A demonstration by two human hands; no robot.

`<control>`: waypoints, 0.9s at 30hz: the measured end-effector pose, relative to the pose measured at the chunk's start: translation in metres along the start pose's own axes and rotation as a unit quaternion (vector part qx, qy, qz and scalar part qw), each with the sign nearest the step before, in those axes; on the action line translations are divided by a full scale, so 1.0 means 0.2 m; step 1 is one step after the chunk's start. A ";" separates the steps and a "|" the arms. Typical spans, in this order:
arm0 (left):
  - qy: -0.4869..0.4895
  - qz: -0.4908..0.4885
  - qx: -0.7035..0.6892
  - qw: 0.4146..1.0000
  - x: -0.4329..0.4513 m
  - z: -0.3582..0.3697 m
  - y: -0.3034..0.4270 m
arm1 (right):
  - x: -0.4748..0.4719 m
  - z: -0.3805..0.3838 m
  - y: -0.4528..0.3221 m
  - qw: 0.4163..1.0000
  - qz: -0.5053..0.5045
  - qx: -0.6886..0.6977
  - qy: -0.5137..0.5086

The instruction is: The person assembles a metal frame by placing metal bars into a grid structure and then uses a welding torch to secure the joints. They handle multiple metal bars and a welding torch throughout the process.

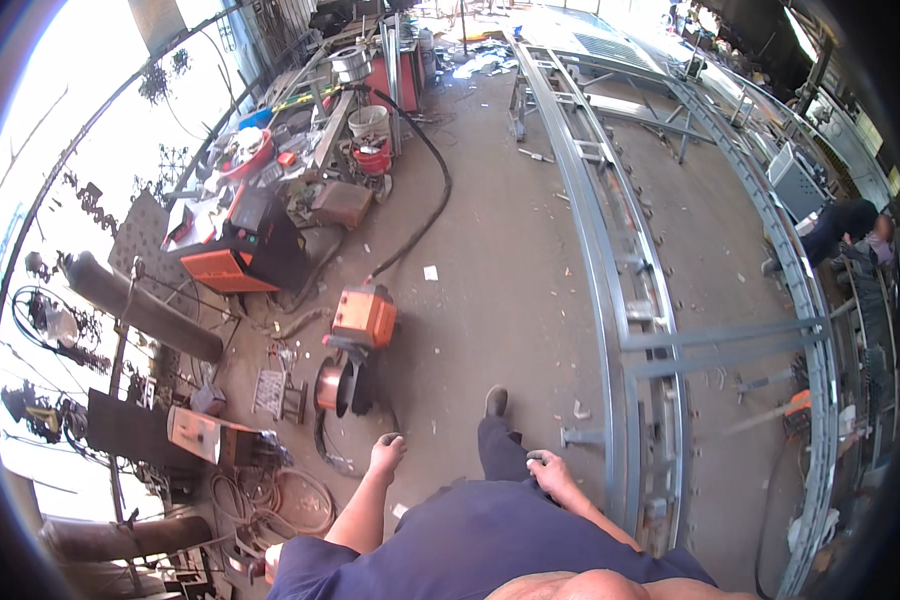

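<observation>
Over the concrete floor my left hand (388,454) hangs with curled fingers, and no object shows in it. It is nearest to an orange wire feeder (364,315) carrying a spool of copper-coloured welding wire (330,387). My right hand (547,471), also curled with nothing visible in it, is beside my dark trouser leg (499,450). To its right, apart from it, runs a long metal frame (607,360) of steel sections. One shoe (496,401) shows ahead of my body.
A black cable (439,202) arcs across the floor from the feeder. At left are an orange-black welding machine (232,247), gas cylinders (142,307) and coiled hoses (270,499). A cluttered bench (322,142) stands ahead. Beyond the frame, a person (844,225) bends at far right.
</observation>
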State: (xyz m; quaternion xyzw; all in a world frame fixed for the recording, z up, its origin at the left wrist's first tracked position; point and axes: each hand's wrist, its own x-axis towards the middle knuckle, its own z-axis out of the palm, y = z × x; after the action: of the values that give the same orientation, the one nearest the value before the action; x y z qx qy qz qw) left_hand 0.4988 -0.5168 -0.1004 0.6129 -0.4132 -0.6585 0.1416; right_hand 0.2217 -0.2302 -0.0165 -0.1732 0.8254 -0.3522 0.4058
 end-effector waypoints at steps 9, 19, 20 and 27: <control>-0.030 -0.086 0.391 0.916 0.65 0.15 0.56 | 1.60 -0.34 -0.87 0.998 -0.067 -0.013 0.018; -0.014 -0.066 0.287 0.956 1.83 0.84 1.54 | 2.85 -0.92 -1.80 0.989 -0.093 0.042 0.107; -0.045 -0.033 0.322 0.945 2.03 0.89 1.66 | 2.96 -0.93 -1.84 0.991 -0.067 0.051 0.101; -0.131 -0.099 0.094 0.982 3.07 1.43 2.73 | 3.56 -1.05 -2.37 0.989 0.002 0.089 0.115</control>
State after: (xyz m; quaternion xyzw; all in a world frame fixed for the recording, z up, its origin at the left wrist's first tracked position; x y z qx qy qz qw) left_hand -0.0681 -1.1744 -0.1582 0.5700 -0.4257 -0.7018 -0.0379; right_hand -0.3786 -0.8726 0.0233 -0.0928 0.8323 -0.4410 0.3228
